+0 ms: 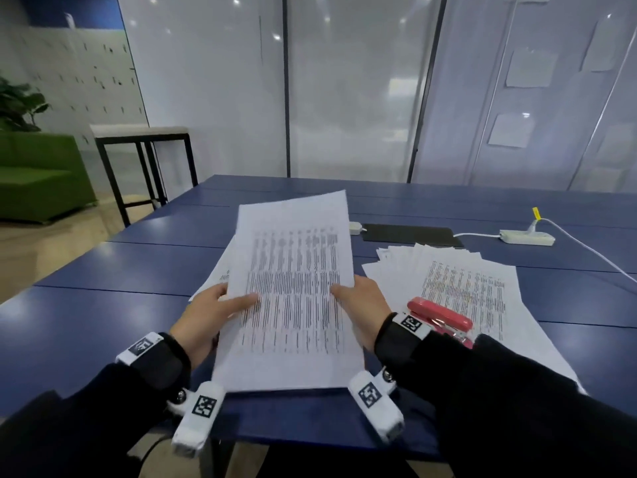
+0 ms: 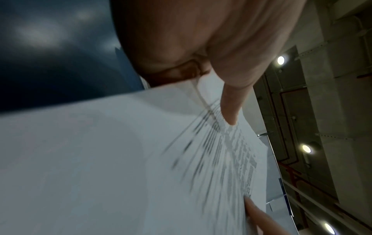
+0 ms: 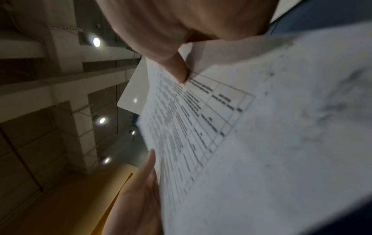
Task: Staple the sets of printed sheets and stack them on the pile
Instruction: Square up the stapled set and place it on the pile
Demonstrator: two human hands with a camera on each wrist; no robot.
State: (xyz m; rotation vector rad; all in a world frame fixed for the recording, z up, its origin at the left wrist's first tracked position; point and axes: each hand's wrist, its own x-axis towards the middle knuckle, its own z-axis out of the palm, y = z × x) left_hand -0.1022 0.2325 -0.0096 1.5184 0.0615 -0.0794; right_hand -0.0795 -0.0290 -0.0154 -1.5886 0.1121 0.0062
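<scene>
A set of printed sheets (image 1: pixel 293 291) is held tilted up above the blue table (image 1: pixel 103 270), print facing me. My left hand (image 1: pixel 220 305) pinches its left edge, thumb on top; my right hand (image 1: pixel 358 301) pinches its right edge the same way. In the left wrist view the left thumb (image 2: pixel 231 108) presses on the sheets (image 2: pixel 120 159). In the right wrist view the right thumb (image 3: pixel 177 70) lies on the printed table of the sheets (image 3: pixel 261 143). A red stapler (image 1: pixel 441 319) rests on the fanned pile of sheets (image 1: pixel 482 288) at the right. More sheets (image 1: pixel 217 274) lie under the held set.
A black flat pad (image 1: pixel 410 234) and a white power strip (image 1: pixel 527 237) with cables lie at the table's far side. A glass wall stands behind. A small bench (image 1: pixel 138 132) and green sofa (image 1: pixel 38 174) are off to the left.
</scene>
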